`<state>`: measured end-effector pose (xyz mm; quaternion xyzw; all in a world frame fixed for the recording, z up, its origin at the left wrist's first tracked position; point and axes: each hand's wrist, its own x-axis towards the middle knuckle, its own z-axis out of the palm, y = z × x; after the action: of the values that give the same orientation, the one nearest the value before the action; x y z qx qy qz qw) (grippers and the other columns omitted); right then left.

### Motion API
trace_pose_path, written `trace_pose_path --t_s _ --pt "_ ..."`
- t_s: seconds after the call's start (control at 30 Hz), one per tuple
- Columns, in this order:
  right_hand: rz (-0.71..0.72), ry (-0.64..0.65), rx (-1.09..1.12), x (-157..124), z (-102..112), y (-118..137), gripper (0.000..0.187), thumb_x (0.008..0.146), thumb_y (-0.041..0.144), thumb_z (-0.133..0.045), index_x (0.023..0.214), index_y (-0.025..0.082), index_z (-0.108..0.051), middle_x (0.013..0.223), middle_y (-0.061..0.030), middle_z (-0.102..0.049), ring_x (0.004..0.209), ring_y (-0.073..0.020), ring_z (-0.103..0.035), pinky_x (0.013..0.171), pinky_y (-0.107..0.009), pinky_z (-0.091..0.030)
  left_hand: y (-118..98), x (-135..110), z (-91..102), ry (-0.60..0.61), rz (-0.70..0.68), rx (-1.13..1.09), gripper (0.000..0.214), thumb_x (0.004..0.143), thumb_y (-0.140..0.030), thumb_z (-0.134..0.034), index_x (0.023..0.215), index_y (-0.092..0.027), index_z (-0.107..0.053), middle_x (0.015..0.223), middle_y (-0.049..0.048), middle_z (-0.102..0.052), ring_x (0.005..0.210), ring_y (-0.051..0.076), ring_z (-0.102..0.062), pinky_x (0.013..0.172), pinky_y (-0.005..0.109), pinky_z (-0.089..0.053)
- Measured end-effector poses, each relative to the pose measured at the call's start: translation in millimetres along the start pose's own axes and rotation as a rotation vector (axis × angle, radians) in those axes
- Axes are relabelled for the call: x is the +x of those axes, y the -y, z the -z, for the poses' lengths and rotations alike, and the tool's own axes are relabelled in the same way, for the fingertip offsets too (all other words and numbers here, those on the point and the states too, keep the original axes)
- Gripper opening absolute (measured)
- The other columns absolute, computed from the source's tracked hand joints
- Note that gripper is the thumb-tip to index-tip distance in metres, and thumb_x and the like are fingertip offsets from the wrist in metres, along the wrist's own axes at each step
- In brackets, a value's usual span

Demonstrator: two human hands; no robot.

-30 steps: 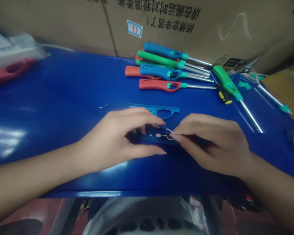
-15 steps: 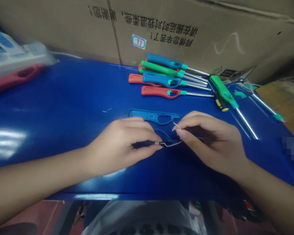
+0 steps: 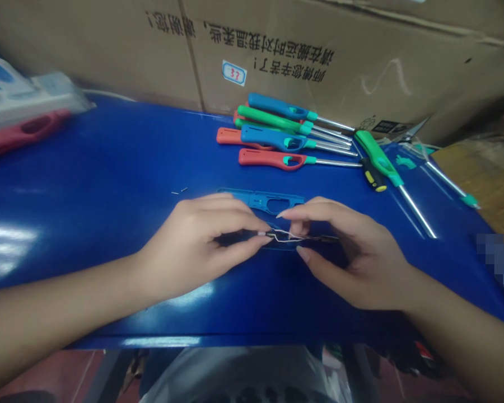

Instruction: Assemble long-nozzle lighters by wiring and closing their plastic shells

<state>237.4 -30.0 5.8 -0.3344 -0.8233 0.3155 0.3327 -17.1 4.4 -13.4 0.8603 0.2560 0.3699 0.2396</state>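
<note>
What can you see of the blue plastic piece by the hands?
The blue plastic piece is half of a long lighter handle, a shiny hollow shell with a finger-loop hole near one end and small moulded ridges. It lies flat on the blue table, hollow side up, just past the left hand, whose fingers cover part of its lower edge. A thin wire runs just in front.

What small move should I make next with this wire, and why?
I'd probably lower the thin wire onto the blue plastic shell half just beneath it. Your left hand pinches one end, and the wire runs level past your right hand, directly above that shell, so it looks lined up to be laid down.
</note>
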Motion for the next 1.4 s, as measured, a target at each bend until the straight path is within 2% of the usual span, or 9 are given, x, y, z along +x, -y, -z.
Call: trace_pose_path --t_s 0.23,0.4,0.53,0.67,0.87,1.0,1.1,1.27,1.4 --pt "-0.005 -0.029 -0.056 0.1 0.4 -3.8 0.045 0.091 0.001 -0.063 0.133 0.017 -0.063 0.110 -0.0049 -0.066 0.098 -0.0142 -0.062 0.090 -0.029 -0.054 0.2 -0.9 0.4 -0.031 -0.012 0.006 0.008 0.093 -0.017 -0.078 0.101 -0.018 -0.079 0.093 0.0034 -0.081 0.081 0.015 -0.074 0.076 0.026 -0.057" --pt "-0.010 -0.050 -0.090 1.0 1.6 -4.7 0.036 0.092 0.001 -0.063 0.124 0.017 -0.066 0.101 -0.0029 -0.067 0.094 -0.0139 -0.062 0.088 -0.029 -0.053 0.2 -0.8 1.3 -0.036 -0.005 0.015 0.009 0.093 -0.017 -0.079 0.102 -0.018 -0.079 0.093 0.0027 -0.081 0.082 0.014 -0.074 0.078 0.024 -0.057" --pt "-0.069 -0.063 -0.091 1.9 0.7 -4.7 0.036 0.093 0.002 -0.063 0.124 0.021 -0.065 0.100 -0.0015 -0.068 0.091 -0.0138 -0.063 0.086 -0.029 -0.054 1.2 -0.9 1.6 -0.025 0.005 0.011 0.009 0.093 -0.017 -0.078 0.102 -0.019 -0.080 0.094 0.0021 -0.082 0.083 0.013 -0.074 0.078 0.024 -0.057" --pt "-0.149 -0.157 -0.042 1.8 -0.6 -6.0 0.030 0.096 0.007 -0.064 0.121 0.024 -0.066 0.098 -0.0006 -0.069 0.087 -0.0140 -0.064 0.080 -0.029 -0.054 0.9 -1.5 1.8 -0.045 0.037 0.041 0.009 0.094 -0.021 -0.078 0.102 -0.023 -0.080 0.095 0.0003 -0.082 0.084 0.014 -0.075 0.078 0.026 -0.059" --pt "-0.222 -0.228 -0.039 1.5 4.5 -8.0 0.024 0.097 0.009 -0.064 0.116 0.023 -0.069 0.097 -0.0015 -0.066 0.085 -0.0142 -0.062 0.075 -0.029 -0.051 0.7 -1.9 1.5 -0.093 0.098 0.075 0.008 0.093 -0.027 -0.079 0.101 -0.027 -0.081 0.097 -0.0009 -0.083 0.087 0.016 -0.077 0.080 0.028 -0.061" --pt "-0.136 -0.151 -0.139 2.5 11.6 -6.7 0.019 0.090 0.005 -0.066 0.100 0.021 -0.068 0.094 -0.0022 -0.065 0.081 -0.0150 -0.058 0.071 -0.031 -0.048 1.1 -2.0 2.5 -0.117 0.102 0.085 0.006 0.094 -0.027 -0.079 0.099 -0.025 -0.080 0.096 -0.0004 -0.083 0.084 0.014 -0.076 0.078 0.025 -0.060" --pt "-0.094 -0.074 -0.221 2.8 12.9 -6.7 0.020 0.088 0.005 -0.069 0.099 0.021 -0.067 0.094 -0.0023 -0.065 0.080 -0.0149 -0.057 0.070 -0.031 -0.048 1.0 -1.6 3.4 -0.126 0.103 0.084 0.006 0.094 -0.027 -0.079 0.099 -0.025 -0.080 0.096 -0.0006 -0.082 0.084 0.014 -0.076 0.077 0.025 -0.060" --pt "-0.127 -0.016 -0.222 1.1 9.0 -10.5 0.014 0.093 0.010 -0.068 0.098 0.023 -0.066 0.095 -0.0006 -0.065 0.071 -0.0116 -0.056 0.065 -0.029 -0.046 1.8 -0.1 3.6 -0.136 0.115 0.081 0.005 0.093 -0.028 -0.079 0.098 -0.026 -0.080 0.095 -0.0010 -0.082 0.082 0.015 -0.076 0.074 0.026 -0.060" --pt "-0.189 -0.045 -0.203 -0.2 7.7 -12.6 0.014 0.092 0.010 -0.067 0.099 0.022 -0.065 0.082 0.0033 -0.059 0.062 -0.0091 -0.052 0.059 -0.027 -0.043 3.0 0.3 3.9 -0.126 0.113 0.079 0.005 0.093 -0.028 -0.080 0.097 -0.025 -0.081 0.094 -0.0004 -0.082 0.081 0.015 -0.076 0.073 0.025 -0.059"
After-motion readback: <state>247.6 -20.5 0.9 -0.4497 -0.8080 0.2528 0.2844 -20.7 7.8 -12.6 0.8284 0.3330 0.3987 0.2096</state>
